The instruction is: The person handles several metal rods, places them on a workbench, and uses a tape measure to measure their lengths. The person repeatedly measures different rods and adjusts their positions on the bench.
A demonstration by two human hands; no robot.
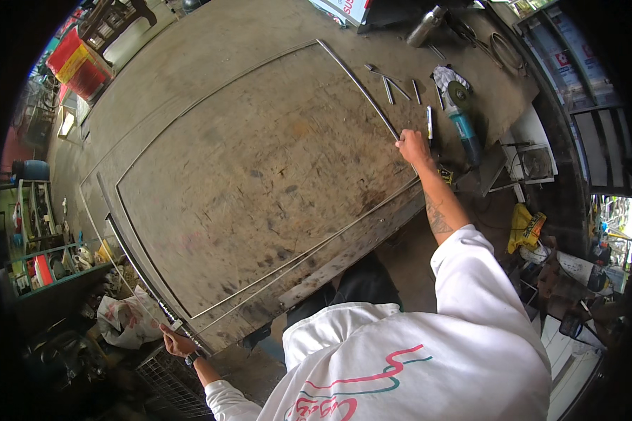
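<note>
A rectangular frame of thin metal bar (pixel 359 85) lies on a large, stained worktable (pixel 281 161). My right hand (pixel 413 149) is closed around its right side, near the near right corner. At the table's near left corner, my left hand (pixel 178 342) is closed at a thin metal rod (pixel 123 278) that runs up along the table's left edge. A wristwatch sits on that wrist. Another thin bar (pixel 260 285) runs close to the frame's near side; whether it joins the rod is hard to tell.
Right of the frame are an angle grinder (pixel 463 130), a white marker (pixel 430 122), several short metal pieces (pixel 389 90) and a metal bottle (pixel 426 27). A red bucket-like container (pixel 81 70) stands far left. A white sack (pixel 128 319) lies below the table's left edge.
</note>
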